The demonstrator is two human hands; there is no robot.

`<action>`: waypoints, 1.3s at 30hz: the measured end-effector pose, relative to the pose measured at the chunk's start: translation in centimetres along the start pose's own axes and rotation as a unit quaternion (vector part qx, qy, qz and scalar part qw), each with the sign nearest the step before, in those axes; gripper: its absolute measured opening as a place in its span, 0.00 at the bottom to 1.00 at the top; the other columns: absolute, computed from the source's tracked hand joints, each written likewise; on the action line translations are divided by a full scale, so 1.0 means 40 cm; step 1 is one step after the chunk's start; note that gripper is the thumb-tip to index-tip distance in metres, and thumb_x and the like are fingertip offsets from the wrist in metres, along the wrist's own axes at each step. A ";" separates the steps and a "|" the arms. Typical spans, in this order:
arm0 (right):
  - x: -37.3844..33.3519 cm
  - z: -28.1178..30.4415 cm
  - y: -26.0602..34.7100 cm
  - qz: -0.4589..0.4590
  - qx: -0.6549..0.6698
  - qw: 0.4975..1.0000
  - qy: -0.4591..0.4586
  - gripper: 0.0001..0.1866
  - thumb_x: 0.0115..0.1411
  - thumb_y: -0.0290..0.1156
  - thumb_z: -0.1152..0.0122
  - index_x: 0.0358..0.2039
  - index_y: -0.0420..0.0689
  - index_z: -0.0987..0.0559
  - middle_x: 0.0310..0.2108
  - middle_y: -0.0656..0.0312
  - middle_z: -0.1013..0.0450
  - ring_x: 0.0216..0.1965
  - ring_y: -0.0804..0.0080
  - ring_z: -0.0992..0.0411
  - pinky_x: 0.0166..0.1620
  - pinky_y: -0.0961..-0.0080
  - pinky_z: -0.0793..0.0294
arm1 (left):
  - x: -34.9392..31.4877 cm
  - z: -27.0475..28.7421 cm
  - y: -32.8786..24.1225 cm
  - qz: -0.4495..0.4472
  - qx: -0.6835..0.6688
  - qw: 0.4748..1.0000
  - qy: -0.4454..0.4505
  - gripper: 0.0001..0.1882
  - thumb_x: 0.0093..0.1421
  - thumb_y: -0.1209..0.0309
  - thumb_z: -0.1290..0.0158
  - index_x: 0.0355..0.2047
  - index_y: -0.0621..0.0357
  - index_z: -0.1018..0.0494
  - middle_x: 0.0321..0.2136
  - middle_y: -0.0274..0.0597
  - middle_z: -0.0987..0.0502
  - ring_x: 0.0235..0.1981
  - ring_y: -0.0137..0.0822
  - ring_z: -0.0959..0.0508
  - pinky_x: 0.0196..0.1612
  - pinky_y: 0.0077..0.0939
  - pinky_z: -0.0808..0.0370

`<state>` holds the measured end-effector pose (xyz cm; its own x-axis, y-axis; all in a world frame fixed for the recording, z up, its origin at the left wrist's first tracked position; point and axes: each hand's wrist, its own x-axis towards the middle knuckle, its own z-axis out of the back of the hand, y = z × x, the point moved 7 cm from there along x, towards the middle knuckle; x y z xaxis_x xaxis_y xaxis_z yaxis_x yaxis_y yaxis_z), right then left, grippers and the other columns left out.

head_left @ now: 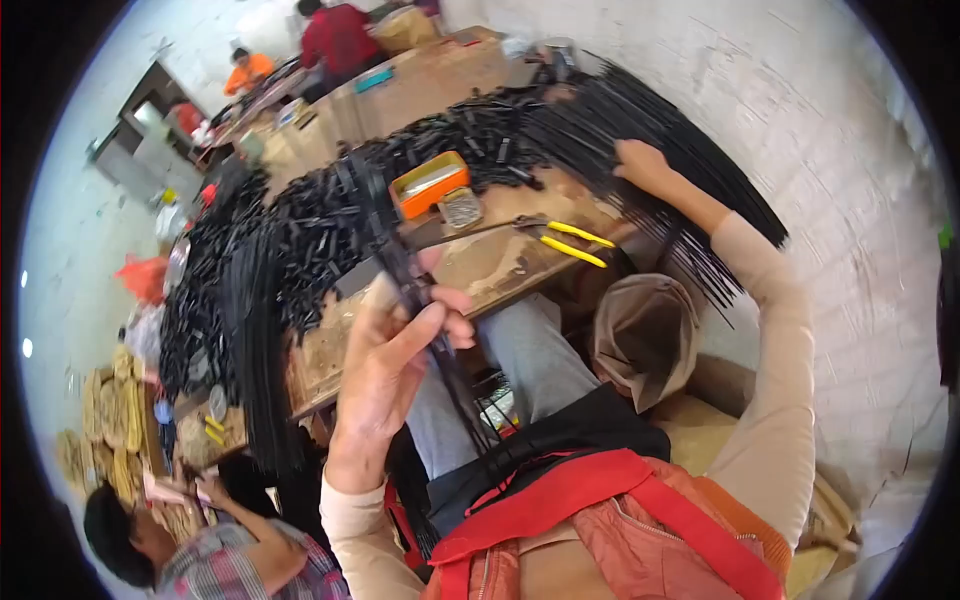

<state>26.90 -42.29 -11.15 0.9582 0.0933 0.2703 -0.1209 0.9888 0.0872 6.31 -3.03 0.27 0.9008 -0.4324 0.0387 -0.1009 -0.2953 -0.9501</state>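
My left hand (395,345) is closed round a bundle of thin black rods (455,385), raised in front of my lap. The bundle is blurred, and its lower ends fan out over my dark apron. At the right, my right hand (642,167) rests on a broad pile of long black rods (690,165), fingers bent down onto them; the fingertips are partly hidden. Between the hands, yellow-handled pliers (575,242) lie on the wooden table (510,262). Beside them are an orange box (430,186) and a small container of tiny pieces (460,208).
Heaps of short black pieces (310,235) cover the table's middle and left. More long black rods (258,350) hang over its left edge. A brown sack (648,335) stands right of my knees. Someone in a checked shirt (230,560) sits at lower left; others work at the back.
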 end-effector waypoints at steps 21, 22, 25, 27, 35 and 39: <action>-0.156 0.418 0.743 0.147 0.611 0.755 0.189 0.19 0.56 0.34 0.36 0.47 0.42 0.27 0.22 0.63 0.26 0.19 0.78 0.28 0.21 0.84 0.31 | 0.020 0.091 0.040 -0.045 -0.107 0.991 -0.067 0.14 0.67 0.72 0.54 0.52 0.61 0.32 0.42 0.42 0.23 0.43 0.35 0.22 0.47 0.37 0.21; -0.168 0.403 0.789 0.149 0.622 0.742 0.201 0.16 0.59 0.35 0.37 0.43 0.41 0.27 0.22 0.62 0.25 0.18 0.76 0.27 0.21 0.83 0.30 | 0.010 0.085 0.034 -0.048 -0.111 0.990 -0.068 0.14 0.68 0.72 0.55 0.52 0.60 0.32 0.42 0.42 0.23 0.42 0.36 0.21 0.46 0.38 0.21; -0.173 0.391 0.888 0.209 0.545 0.788 0.194 0.12 0.62 0.36 0.41 0.36 0.40 0.24 0.19 0.67 0.29 0.15 0.83 0.34 0.19 0.85 0.39 | -0.041 0.114 0.018 -0.047 -0.111 0.991 -0.064 0.11 0.69 0.72 0.57 0.49 0.59 0.31 0.39 0.43 0.23 0.37 0.35 0.20 0.41 0.34 0.18; -0.164 0.400 0.919 0.322 0.476 0.815 0.075 0.11 0.61 0.35 0.39 0.34 0.40 0.23 0.19 0.72 0.33 0.18 0.88 0.40 0.22 0.86 0.42 | -0.060 0.145 0.017 -0.043 -0.097 0.990 -0.096 0.12 0.69 0.71 0.57 0.50 0.61 0.32 0.37 0.44 0.23 0.34 0.36 0.20 0.41 0.35 0.18; -0.106 0.364 0.940 0.323 0.503 0.796 0.100 0.14 0.60 0.35 0.38 0.44 0.42 0.24 0.31 0.68 0.29 0.30 0.84 0.32 0.36 0.83 0.32 | -0.072 0.163 -0.009 -0.063 -0.062 0.994 -0.070 0.12 0.68 0.73 0.55 0.50 0.62 0.32 0.36 0.41 0.23 0.34 0.33 0.20 0.43 0.33 0.20; -0.047 0.309 0.953 0.239 0.696 0.631 0.246 0.24 0.64 0.36 0.42 0.57 0.40 0.31 0.49 0.57 0.28 0.48 0.75 0.28 0.53 0.75 0.30 | -0.068 0.190 0.007 -0.067 -0.048 0.996 -0.045 0.18 0.67 0.74 0.55 0.56 0.64 0.36 0.41 0.45 0.24 0.42 0.36 0.21 0.48 0.37 0.22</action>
<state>17.29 -6.20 3.51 0.6500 0.7051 0.2836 -0.2090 -0.1929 0.9587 7.03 4.54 -2.43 0.9425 -0.3077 0.1308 -0.0137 -0.4264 -0.9044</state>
